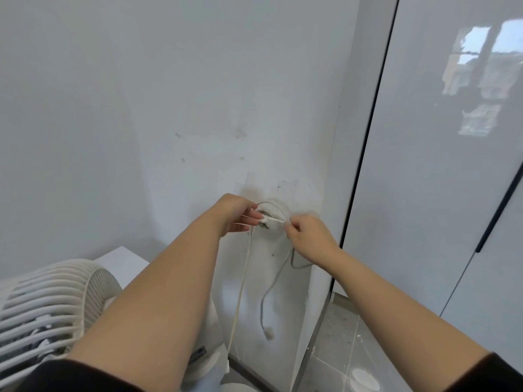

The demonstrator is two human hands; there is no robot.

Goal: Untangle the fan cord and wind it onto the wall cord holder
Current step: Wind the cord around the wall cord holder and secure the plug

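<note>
A round white cord holder point(276, 210) is fixed low on the wall. The white fan cord point(240, 292) runs up from the floor to it and loops around it. My left hand point(235, 213) is at the holder's left side, with its fingers on the cord there. My right hand point(305, 236) pinches a taut stretch of cord just right of the holder. A loose end with a small plug point(268, 332) dangles below. The white fan point(48, 309) stands at lower left.
A glossy grey cabinet point(441, 179) with dark door gaps stands to the right of the wall. A grey tiled floor point(339, 349) lies below, with a white round mark on it. A white box top point(121, 261) sits behind the fan.
</note>
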